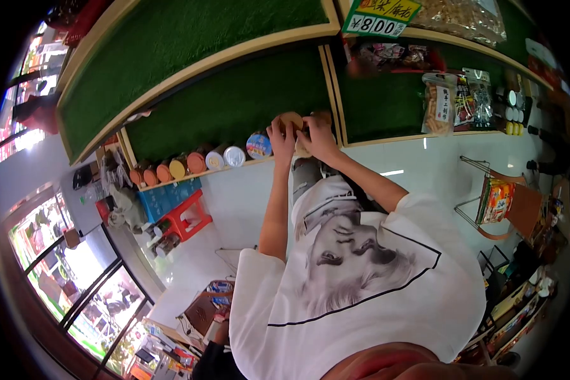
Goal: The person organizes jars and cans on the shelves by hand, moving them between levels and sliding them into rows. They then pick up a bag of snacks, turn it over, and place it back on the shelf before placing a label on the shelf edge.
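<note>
While you lean over the lower green shelf (228,88), both of your hands are on one jar with a brown lid (291,119), near its front edge and just left of the wooden divider (333,95). Your left hand (281,137) is clamped on the jar's left side, fingers bent around the lid, and your right hand (321,137) closes on it from the right; the hands are near each other, with the jar between them. You hide most of its body, so I cannot tell whether the shelf or your grip bears its weight. To the left, a row of jars runs along the wooden edge, starting with a blue-lidded jar (259,145) just beside your left hand, then a silver-lidded jar (234,156) and others with white, orange and yellow lids. The step in hand looks like two-handed handling of that single jar at the shelf. Any move from here calls for an even hold from both sides, slow turning of the wrists, and care that your left knuckles do not nudge the blue-lidded neighbour.
</note>
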A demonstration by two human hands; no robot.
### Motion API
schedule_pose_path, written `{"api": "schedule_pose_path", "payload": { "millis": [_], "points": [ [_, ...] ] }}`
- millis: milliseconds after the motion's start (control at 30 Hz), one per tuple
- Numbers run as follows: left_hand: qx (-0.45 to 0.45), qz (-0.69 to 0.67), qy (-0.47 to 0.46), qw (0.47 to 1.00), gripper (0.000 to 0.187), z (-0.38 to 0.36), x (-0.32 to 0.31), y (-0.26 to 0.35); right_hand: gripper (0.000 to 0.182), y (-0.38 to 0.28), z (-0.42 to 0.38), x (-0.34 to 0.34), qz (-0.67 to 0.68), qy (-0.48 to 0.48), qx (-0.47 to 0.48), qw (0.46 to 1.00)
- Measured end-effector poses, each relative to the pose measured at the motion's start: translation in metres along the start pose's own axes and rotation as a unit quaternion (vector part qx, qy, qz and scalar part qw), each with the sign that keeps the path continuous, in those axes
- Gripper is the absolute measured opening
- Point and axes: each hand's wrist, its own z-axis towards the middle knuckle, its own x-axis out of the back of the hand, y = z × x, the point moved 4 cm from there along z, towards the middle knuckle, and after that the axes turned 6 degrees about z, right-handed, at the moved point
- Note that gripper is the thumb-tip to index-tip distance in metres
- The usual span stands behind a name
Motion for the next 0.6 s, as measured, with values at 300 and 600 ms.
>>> {"api": "schedule_pose_path", "payload": {
  "millis": [300, 600],
  "points": [
    [0.023, 0.068, -0.099, 0.992, 0.043, 0.031, -0.053, -0.054, 0.03, 0.045, 0.017, -0.011, -0.173, -0.019, -0.031, 0.984],
    [0.013, 0.14, -0.107, 0.984, 0.056, 0.043, -0.056, -0.067, 0.051, 0.056, 0.015, 0.004, -0.147, -0.024, -0.065, 0.987]
  ]
}}
